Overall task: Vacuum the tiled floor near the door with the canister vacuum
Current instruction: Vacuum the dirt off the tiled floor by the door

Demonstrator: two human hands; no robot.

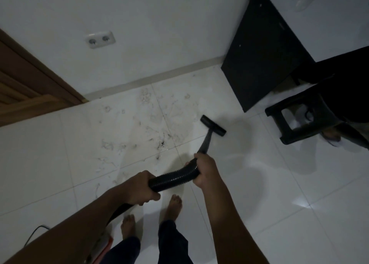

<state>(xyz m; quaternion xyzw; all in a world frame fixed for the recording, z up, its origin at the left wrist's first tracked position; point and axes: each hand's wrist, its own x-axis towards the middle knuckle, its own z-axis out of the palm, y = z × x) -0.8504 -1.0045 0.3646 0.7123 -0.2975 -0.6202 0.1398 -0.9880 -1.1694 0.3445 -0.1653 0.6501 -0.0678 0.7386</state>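
My left hand grips the black ribbed vacuum hose near its lower end. Further up the same hose, where it meets the black wand, my right hand holds it. The black floor nozzle rests on the white tiled floor, just right of a patch of scattered dust and hair. A wooden door stands at the left. A bit of the canister, orange and white, shows under my left forearm.
A dark cabinet panel stands against the white wall at the right, with a black plastic stool beside it and another person's leg and foot. A wall socket sits low on the wall. My bare feet stand below the hose. A black cable lies at the lower left.
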